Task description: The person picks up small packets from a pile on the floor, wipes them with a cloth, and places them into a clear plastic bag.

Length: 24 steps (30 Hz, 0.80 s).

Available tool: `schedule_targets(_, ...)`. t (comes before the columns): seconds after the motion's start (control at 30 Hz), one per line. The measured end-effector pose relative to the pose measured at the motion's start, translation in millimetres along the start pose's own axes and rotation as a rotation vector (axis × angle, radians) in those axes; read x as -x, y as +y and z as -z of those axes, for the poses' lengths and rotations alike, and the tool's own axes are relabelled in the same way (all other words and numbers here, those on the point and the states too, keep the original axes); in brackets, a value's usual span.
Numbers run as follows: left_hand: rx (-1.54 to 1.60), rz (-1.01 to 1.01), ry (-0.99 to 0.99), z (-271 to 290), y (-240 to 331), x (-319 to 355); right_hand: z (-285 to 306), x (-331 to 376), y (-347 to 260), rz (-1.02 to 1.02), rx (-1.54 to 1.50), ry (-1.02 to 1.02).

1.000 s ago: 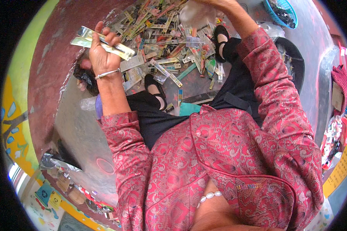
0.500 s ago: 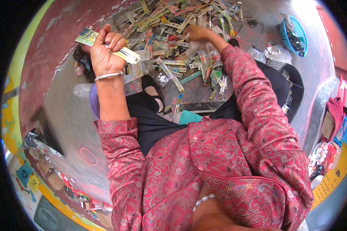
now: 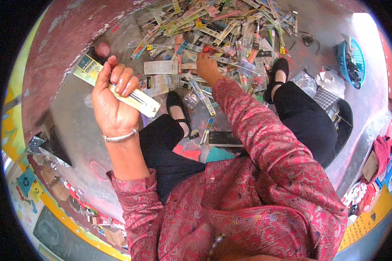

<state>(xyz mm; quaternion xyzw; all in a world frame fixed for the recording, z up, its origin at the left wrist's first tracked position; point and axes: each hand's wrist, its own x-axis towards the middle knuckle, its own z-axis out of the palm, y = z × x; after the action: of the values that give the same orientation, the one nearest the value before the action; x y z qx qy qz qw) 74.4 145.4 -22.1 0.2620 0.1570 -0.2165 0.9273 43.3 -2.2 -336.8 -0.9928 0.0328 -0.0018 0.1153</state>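
My left hand (image 3: 117, 100), with a pale bangle at its wrist, is raised at the left. It is closed around slim flat packets (image 3: 144, 102) with a green and yellow card end and thin dark sticks inside. How many packets it grips, I cannot tell. My right hand (image 3: 208, 68) reaches down onto a wide heap of similar long, narrow packets (image 3: 224, 32) on the floor. Its fingertips are at the heap beside a small red piece (image 3: 210, 49). The fingers are partly hidden, so whether they grip anything is unclear.
My black shoes (image 3: 177, 108) stand at the heap's near edge, with loose packets (image 3: 200, 93) between them. A blue basket (image 3: 352, 63) holding dark items stands at the right, near clear plastic bags (image 3: 329, 82). A maroon wall (image 3: 69, 39) rises at the left.
My right hand has moved left and nearer across the heap. My left hand, still holding the packets, sits slightly lower. The view has shifted, showing both shoes.
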Motion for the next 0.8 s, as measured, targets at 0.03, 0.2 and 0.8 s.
schedule_targets(0.03,0.006,0.004,0.011,0,-1,0,-10,-3,-2,-0.017,0.0,-0.017)
schedule_targets(0.2,0.033,0.056,0.018,-1,-2,-6,-36,8,10,0.006,0.023,-0.111)
schedule_targets(0.8,-0.024,0.135,-0.089,1,-6,-12,94,-7,125,0.016,-0.529,-0.737)
